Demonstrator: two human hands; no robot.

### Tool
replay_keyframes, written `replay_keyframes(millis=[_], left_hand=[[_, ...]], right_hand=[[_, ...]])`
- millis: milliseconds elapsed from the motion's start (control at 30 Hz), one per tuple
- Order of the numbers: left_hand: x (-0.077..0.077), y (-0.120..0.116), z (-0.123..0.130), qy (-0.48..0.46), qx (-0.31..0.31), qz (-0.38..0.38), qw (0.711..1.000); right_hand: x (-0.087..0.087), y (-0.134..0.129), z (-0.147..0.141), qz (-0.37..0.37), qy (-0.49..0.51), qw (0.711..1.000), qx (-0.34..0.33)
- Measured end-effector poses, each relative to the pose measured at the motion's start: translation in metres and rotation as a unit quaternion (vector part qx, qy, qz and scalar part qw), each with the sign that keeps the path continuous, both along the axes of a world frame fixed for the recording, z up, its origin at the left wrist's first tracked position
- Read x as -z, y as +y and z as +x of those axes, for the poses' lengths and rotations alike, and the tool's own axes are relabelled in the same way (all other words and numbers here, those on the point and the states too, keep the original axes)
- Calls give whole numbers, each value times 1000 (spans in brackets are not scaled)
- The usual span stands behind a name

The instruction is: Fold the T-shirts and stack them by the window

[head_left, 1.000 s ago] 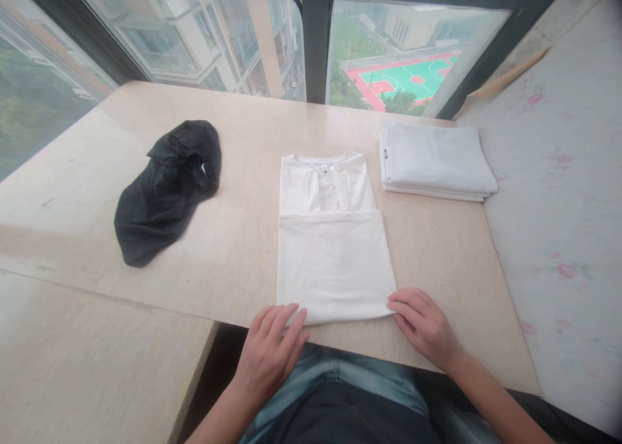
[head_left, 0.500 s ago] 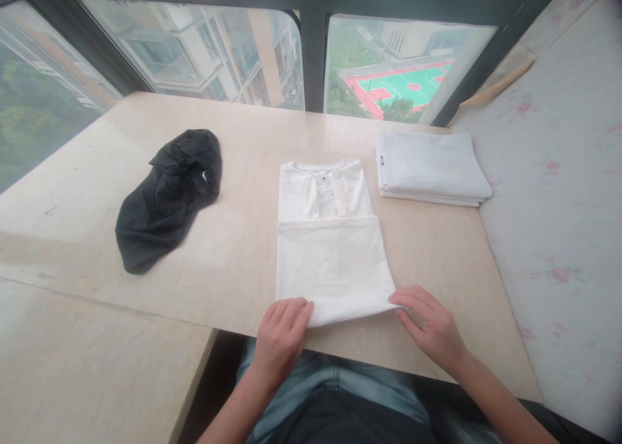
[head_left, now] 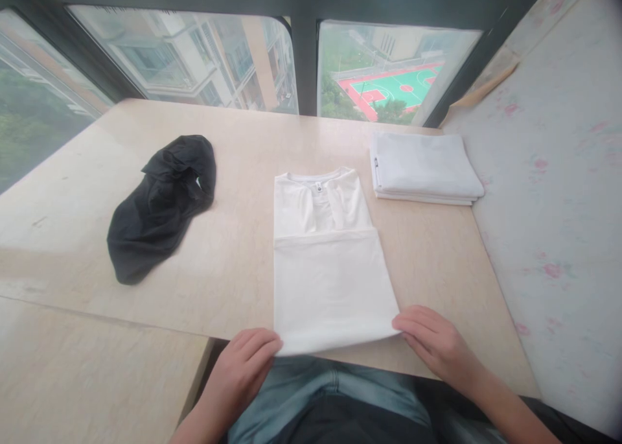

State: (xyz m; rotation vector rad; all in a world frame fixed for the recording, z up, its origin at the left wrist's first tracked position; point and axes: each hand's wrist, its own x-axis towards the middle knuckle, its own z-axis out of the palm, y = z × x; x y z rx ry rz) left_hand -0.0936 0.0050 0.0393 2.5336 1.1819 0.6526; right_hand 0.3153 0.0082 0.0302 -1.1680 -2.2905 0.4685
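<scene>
A white shirt (head_left: 330,282) lies partly folded in front of me, its neckline and label toward the window and its lower part turned up over the middle. My left hand (head_left: 245,360) pinches the near left corner of the shirt, fingers closed on the cloth. At the near right corner my right hand (head_left: 432,340) grips the fabric between thumb and fingers. The near edge runs taut between both hands, close to the table edge.
A crumpled black garment (head_left: 162,207) lies to the left. At the right back is a stack of folded white cloth (head_left: 425,165) by the floral-papered wall (head_left: 554,236). Windows (head_left: 379,68) border the far side of the pale tabletop (head_left: 238,262).
The shirt has slid toward me. My left hand has moved left and nearer, out to the shirt's corner. My right hand has come slightly nearer, still holding its corner.
</scene>
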Motion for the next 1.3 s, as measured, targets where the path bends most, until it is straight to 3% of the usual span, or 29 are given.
replay_keyframes(millis=[100, 233, 367, 467, 533, 633, 767, 867, 967, 1067, 1200, 1300], left_hand=[[-23, -10, 4, -14, 29, -138, 990], [-52, -17, 8, -53, 42, -319, 945], [-65, 1, 10, -158, -27, -320, 934], [-67, 39, 11, -232, -115, -273, 926], [-65, 75, 12, -286, -175, -258, 906], [-52, 139, 16, -342, -253, -238, 873], [-17, 215, 24, -237, -319, -194, 897], [10, 240, 26, -175, -359, -178, 899], [24, 241, 25, -142, -380, -156, 900], [26, 236, 23, -126, -390, -137, 902], [16, 225, 30, -102, -401, -87, 906], [11, 207, 48, -25, -332, -5, 943]], right_hand=[[-19, -14, 5, -76, 4, 997, -19], [-47, -22, 11, -134, 26, 990, -13], [-66, 2, 12, -114, 86, 989, 37], [-72, 49, 2, -73, 128, 983, 108], [-71, 94, -10, -63, 153, 972, 167], [-63, 168, -34, -124, 210, 946, 215], [-36, 244, -64, -155, 202, 930, 264], [-9, 270, -75, -160, 184, 927, 284], [14, 277, -74, -152, 167, 923, 313], [26, 272, -69, -127, 157, 928, 313], [22, 249, -66, -40, 106, 958, 264], [16, 223, -73, 8, 35, 981, 190]])
